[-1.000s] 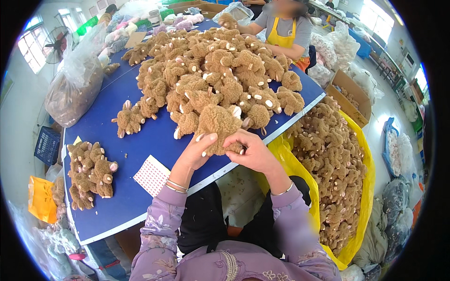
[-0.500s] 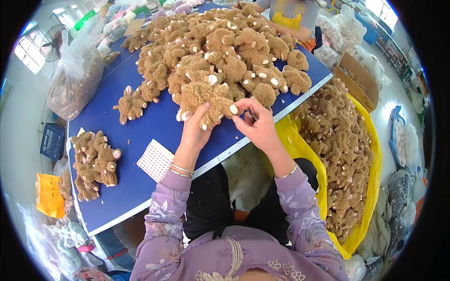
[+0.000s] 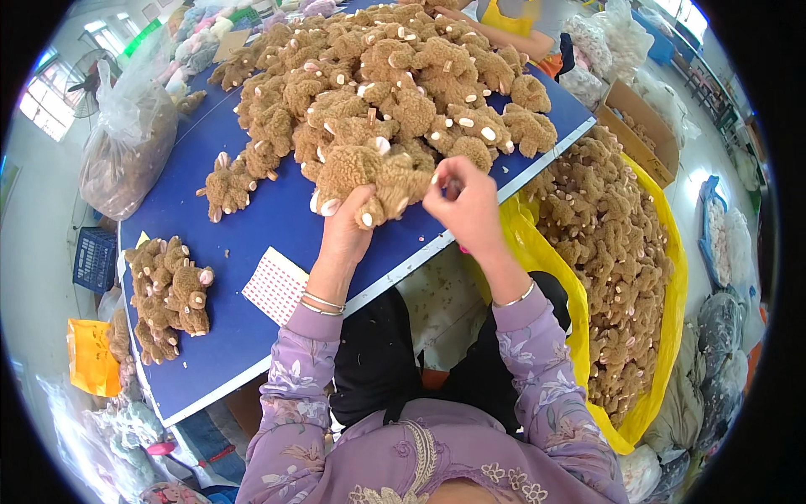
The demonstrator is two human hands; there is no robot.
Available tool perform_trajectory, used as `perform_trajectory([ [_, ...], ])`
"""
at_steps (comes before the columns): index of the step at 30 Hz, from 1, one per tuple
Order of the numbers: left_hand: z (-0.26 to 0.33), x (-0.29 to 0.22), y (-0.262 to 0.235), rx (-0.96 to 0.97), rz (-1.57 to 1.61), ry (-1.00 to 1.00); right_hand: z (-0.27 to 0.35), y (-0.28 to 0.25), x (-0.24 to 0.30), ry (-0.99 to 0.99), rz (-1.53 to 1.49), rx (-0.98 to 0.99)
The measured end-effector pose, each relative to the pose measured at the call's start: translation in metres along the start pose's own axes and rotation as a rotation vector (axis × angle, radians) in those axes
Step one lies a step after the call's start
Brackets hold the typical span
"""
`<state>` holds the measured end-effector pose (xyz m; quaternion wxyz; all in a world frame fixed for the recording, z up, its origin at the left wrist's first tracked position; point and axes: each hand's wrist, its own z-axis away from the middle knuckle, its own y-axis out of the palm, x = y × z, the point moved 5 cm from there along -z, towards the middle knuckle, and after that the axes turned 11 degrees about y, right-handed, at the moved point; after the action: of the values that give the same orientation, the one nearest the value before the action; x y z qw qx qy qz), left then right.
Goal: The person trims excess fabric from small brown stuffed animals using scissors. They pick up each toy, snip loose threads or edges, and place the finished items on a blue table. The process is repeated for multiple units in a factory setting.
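Observation:
A fluffy brown plush toy (image 3: 353, 176) with small white paw tips is held over the near side of the pile. My left hand (image 3: 346, 231) grips its body from below, thumb on top. At the toy's right side, my right hand (image 3: 467, 202) is closed, its thumb and finger pinching the end of a limb; motion blurs this spot. Something dark sits within the curled fingers of that hand, and a small pink bit shows below it; I cannot make out what it is. Beyond lies a big heap of like plush toys (image 3: 403, 63).
On the blue table (image 3: 227, 294) lie a sheet of red-marked labels (image 3: 275, 286) and a small group of plush toys (image 3: 168, 290). A yellow sack (image 3: 659, 386) full of plush toys stands at right, beside a cardboard box (image 3: 646, 151). Across the table, another person's arm (image 3: 508, 38) reaches in.
My right hand has risen slightly and turned, its fingers curling more, with the limb drawn toward it. My left hand keeps its hold. The person opposite has leaned toward the pile.

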<state>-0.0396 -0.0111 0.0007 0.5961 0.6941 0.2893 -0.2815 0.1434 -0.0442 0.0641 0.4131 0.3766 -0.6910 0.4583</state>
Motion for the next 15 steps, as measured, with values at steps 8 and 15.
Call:
perform_trajectory([
  [8,0.008,-0.021,0.025,-0.073,-0.254,0.4,0.006,0.019,-0.026,0.486,-0.42,0.359],
  [15,0.016,-0.026,0.033,0.086,-0.578,0.519,0.013,0.034,-0.024,0.578,-0.843,0.484],
])
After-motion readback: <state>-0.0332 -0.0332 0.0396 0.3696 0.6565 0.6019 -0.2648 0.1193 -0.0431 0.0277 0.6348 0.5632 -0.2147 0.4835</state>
